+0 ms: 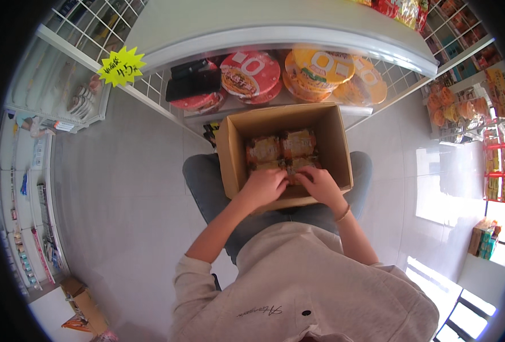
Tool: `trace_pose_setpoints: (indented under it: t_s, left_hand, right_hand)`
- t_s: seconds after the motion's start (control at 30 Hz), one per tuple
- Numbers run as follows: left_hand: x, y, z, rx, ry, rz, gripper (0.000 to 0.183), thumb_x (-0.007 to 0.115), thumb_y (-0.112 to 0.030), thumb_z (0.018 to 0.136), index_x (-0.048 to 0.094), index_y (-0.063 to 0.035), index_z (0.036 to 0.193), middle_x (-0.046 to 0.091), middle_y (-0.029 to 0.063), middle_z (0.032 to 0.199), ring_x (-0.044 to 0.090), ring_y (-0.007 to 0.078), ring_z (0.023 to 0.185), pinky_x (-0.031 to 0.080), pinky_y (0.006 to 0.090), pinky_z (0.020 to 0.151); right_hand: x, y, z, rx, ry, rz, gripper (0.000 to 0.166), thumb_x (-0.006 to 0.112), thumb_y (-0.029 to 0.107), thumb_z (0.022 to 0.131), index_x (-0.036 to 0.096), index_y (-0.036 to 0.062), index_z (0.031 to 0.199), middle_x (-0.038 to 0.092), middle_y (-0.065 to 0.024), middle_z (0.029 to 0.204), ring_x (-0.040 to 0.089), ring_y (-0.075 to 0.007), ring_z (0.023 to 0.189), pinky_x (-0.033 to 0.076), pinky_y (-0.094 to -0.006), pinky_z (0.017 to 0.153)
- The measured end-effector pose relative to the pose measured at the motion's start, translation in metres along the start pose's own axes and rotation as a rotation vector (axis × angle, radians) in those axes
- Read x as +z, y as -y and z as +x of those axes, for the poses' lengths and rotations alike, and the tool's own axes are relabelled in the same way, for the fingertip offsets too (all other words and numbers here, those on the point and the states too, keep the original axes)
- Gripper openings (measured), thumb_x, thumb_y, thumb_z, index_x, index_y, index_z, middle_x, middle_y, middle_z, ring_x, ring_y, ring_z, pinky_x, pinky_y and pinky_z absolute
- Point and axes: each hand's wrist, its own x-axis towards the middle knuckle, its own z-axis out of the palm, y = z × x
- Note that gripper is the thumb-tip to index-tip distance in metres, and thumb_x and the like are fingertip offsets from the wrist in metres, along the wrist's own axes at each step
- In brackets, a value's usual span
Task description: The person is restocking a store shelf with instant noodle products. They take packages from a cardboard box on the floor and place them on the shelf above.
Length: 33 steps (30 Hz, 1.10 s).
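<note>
An upright cardboard box (330,145) stands open on my lap, against the edge of a store shelf. Inside lie several orange-and-yellow wrapped food packs (264,149), placed side by side. My left hand (267,184) reaches over the near wall of the box, its fingers bent down onto the near left pack. Close beside it, my right hand (316,181) has its fingertips at the near right pack. The fingertips of both hands are partly hidden among the packs, so whether either one grips a pack cannot be told.
Red instant noodle bowls (250,75) and yellow ones (320,70) sit on the shelf beyond the box, under an upper shelf board (278,38). A black device (194,81) rests on the left bowls. A yellow star-shaped price tag (121,67) hangs at the upper left.
</note>
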Motion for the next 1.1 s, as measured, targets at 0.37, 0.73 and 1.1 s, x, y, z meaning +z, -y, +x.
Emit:
trace_pose_setpoints:
  t_s: [0.37,0.73,1.1]
  left_hand:
    - [0.049,0.072,0.133,-0.332,0.311,0.316,0.03,0.065,-0.018,0.084,0.075,-0.0044,0.108,0.071,0.0228,0.114,0.067,0.0379,0.112,0.056,0.047,0.09]
    - [0.118,0.135,0.1,-0.476,0.787,0.422,0.072,0.077,-0.031,0.078,0.051,-0.0122,0.143,0.064,0.02,0.134,0.062,0.0353,0.123,0.049,0.049,0.102]
    - [0.015,0.047,0.134,-0.273,0.793,0.494,0.058,0.086,-0.035,0.071,0.071,-0.0112,0.121,0.07,0.018,0.121,0.066,0.0339,0.115,0.053,0.044,0.095]
  right_hand:
    - [0.014,-0.001,-0.007,0.007,-0.065,-0.25,0.018,0.065,0.022,0.089,0.072,0.0087,0.099,0.073,-0.0129,0.08,0.069,-0.036,0.075,0.056,-0.0456,0.069]
    - [0.025,-0.003,-0.022,-0.09,-0.284,-0.237,0.012,0.066,0.022,0.089,0.07,0.0114,0.092,0.067,-0.0137,0.066,0.067,-0.0334,0.06,0.055,-0.0438,0.056]
    - [0.021,-0.006,0.003,-0.054,-0.468,-0.327,0.066,0.079,0.046,0.081,0.06,-0.0044,0.12,0.067,-0.0227,0.117,0.064,-0.0348,0.11,0.053,-0.0442,0.092]
